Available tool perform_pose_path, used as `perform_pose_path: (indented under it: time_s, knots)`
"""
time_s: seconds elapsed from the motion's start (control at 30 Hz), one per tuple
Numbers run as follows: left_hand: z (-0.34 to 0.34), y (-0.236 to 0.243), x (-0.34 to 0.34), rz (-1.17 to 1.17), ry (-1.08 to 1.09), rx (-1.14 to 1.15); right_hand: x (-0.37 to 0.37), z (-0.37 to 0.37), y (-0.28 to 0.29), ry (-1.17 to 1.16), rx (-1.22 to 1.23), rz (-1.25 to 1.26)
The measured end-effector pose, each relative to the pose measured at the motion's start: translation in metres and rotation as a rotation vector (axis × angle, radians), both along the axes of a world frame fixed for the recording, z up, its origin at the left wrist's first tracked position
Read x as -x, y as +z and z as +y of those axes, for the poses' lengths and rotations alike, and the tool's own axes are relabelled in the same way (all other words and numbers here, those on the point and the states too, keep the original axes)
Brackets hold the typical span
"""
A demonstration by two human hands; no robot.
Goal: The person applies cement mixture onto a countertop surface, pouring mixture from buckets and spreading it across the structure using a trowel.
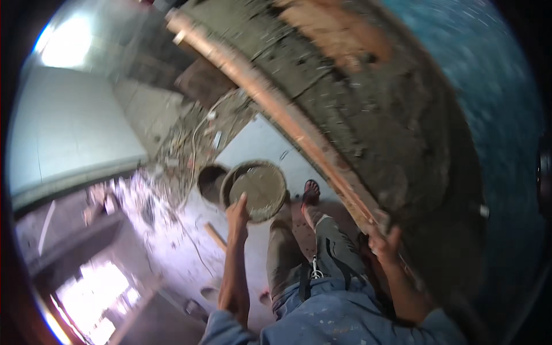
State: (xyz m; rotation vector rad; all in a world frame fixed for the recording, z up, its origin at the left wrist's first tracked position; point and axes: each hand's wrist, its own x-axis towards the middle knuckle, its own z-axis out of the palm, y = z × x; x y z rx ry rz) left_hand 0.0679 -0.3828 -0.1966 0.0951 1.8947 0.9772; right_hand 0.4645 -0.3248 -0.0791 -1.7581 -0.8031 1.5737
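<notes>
My left hand point(237, 215) is closed on the near left rim of a round mortar pan point(228, 179), the thumb lying over the edge. Wet grey mortar point(260, 188) fills much of the pan, which is held out in front of my legs. On the other side, my right hand point(386, 244) is wrapped around the near end of a long wooden batten point(287, 123). This batten runs diagonally along the edge of a mortar-covered surface point(402, 132). The undersides of the batten and pan are hidden.
A dark round bucket point(210, 183) stands just left of the pan. Rubble and a cable point(195, 138) lie on the floor beyond, near a pale board point(247, 141). A short wood strip point(215, 237) lies left of my arm. Blue sheeting or wall point(489, 63) blurs at right.
</notes>
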Motion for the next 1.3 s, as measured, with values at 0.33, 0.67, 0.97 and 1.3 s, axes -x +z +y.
perform_pose_path:
  time_s: [0.33, 0.67, 0.97, 1.3]
  knots:
    - [0.008, 0.443, -0.087, -0.082, -0.048, -0.181, 0.037, 0.02, 0.016, 0.102, 0.01, 0.467]
    - [0.025, 0.507, -0.158, -0.067, -0.441, -0.707, 0.083, 0.015, 0.003, -0.092, 0.111, 0.931]
    - [0.071, 0.541, -0.286, -0.367, -0.658, -0.787, -0.099, -0.039, 0.02, -0.391, -0.034, 0.806]
    - [0.149, 0.448, -0.543, -0.526, -1.484, -0.283, -0.326, -0.144, 0.055, -0.837, -0.128, 0.385]
